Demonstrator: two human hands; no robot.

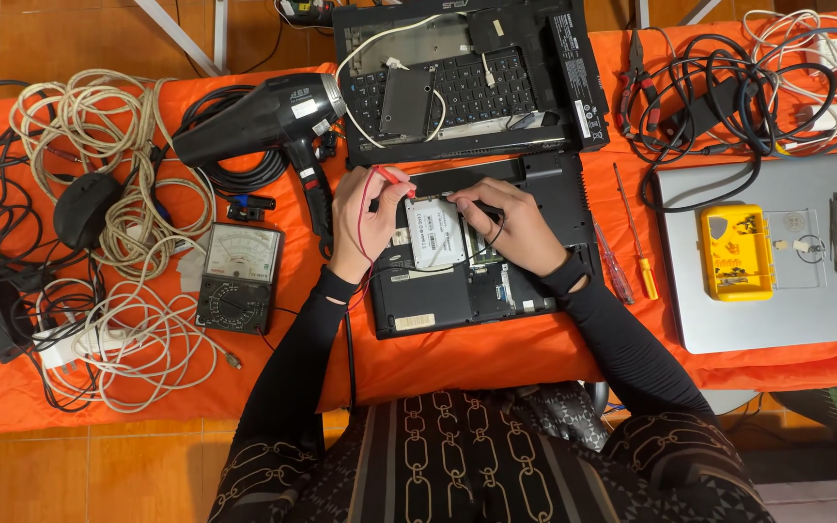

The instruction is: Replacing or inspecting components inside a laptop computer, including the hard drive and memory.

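Observation:
An opened black laptop [428, 305] lies bottom-up on the orange cloth in front of me. A flat silver drive [434, 232] rests on it. My left hand [365, 218] holds a red test probe [394, 176] with its tip near the drive's top left corner. My right hand [511, 223] pinches a black probe at the drive's upper right edge, fingers touching the drive. An analog multimeter [237, 276] sits to the left of my left forearm, with thin red and black leads running toward my hands.
A black hair dryer [263, 121] and tangled cables [108, 145] lie left. A dismantled laptop keyboard base [467, 77] sits behind. Two screwdrivers [632, 242], a silver closed laptop [777, 320] bearing a yellow parts box [734, 252], and more cables [709, 92] are right.

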